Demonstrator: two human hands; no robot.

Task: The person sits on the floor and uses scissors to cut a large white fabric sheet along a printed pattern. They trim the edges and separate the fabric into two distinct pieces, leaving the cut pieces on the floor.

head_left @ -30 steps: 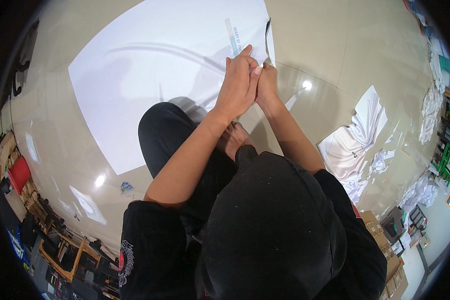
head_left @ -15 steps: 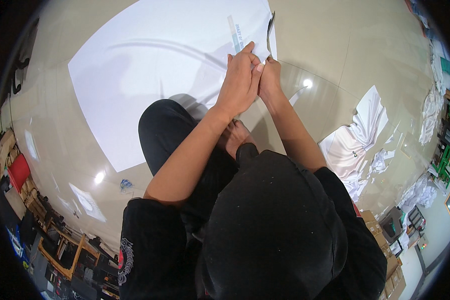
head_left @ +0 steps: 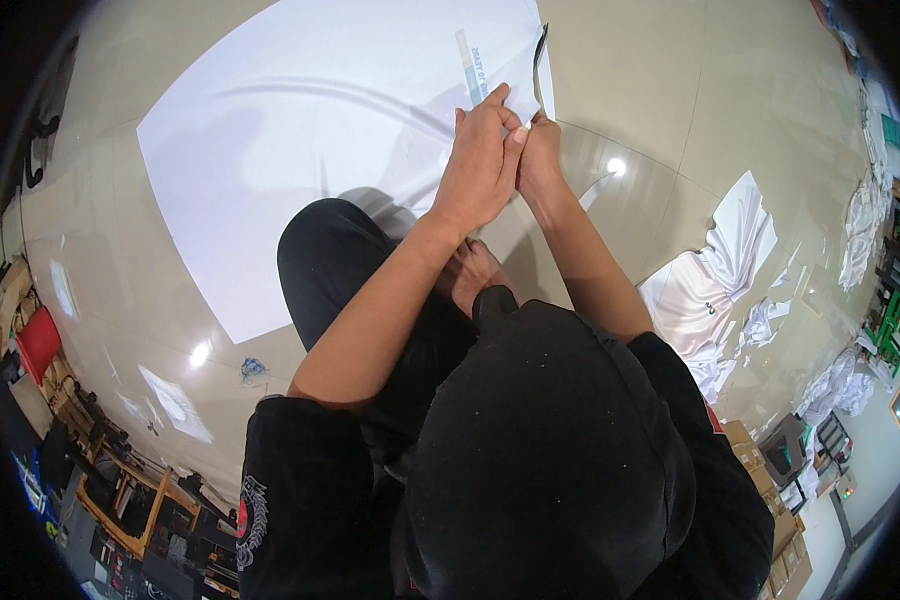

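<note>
Both hands up at twelve o'clock: the left hand [head_left: 480, 165] overlaps the right hand [head_left: 538, 160], fingers pinching the near edge of the big white sheet [head_left: 300, 140] spread on the floor [head_left: 650, 90], dark strip [head_left: 538, 65] curling beside them.

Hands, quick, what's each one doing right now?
Left hand: closed, pinching the white sheet at its edge.
Right hand: closed on the same edge.
</note>
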